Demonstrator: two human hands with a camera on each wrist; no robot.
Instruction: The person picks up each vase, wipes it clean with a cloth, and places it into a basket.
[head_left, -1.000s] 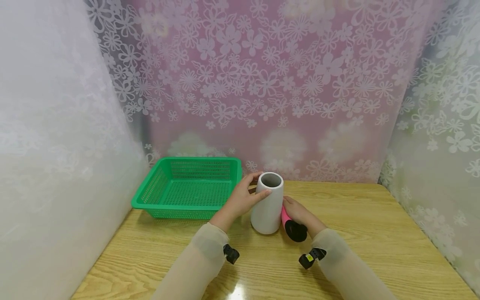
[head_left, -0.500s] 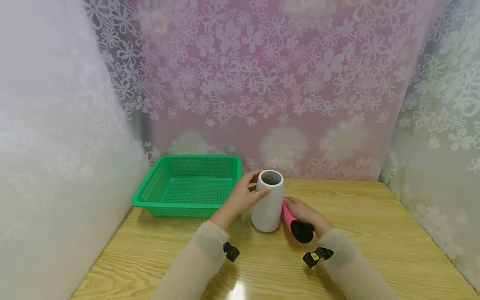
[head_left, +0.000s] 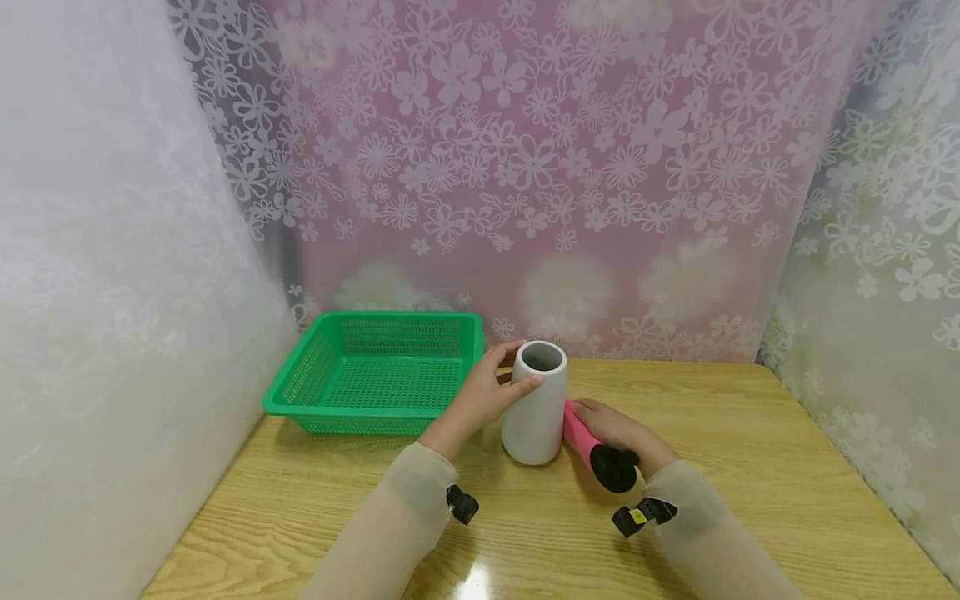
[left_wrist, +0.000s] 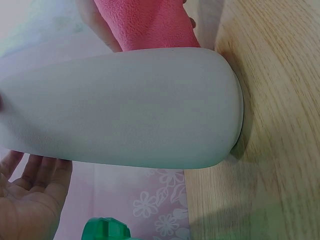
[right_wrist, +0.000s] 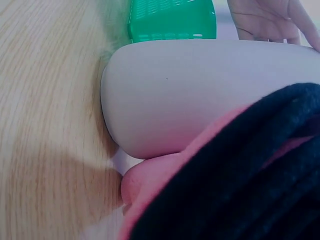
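Note:
A white vase (head_left: 533,421) with a round open mouth stands upright on the wooden table. From the left, my left hand (head_left: 480,398) grips it near the top, thumb in front and fingers behind. My right hand (head_left: 613,427) holds a fuzzy pink cloth (head_left: 580,433) with a black end against the vase's lower right side. In the left wrist view, the pink cloth (left_wrist: 150,25) touches the vase wall (left_wrist: 130,107) close to its base. Dark folds of the cloth (right_wrist: 235,160) fill much of the right wrist view and hide most of the right hand.
A green plastic basket (head_left: 375,412) with perforated walls stands at the back left, close beside the left hand. The wooden table (head_left: 750,467) runs back to a pink flowered curtain (head_left: 525,167). Pale sheets hang on both sides.
My right hand and the cloth have shifted a little right and toward me, showing more of the pink part. The left hand and the vase have stayed in place.

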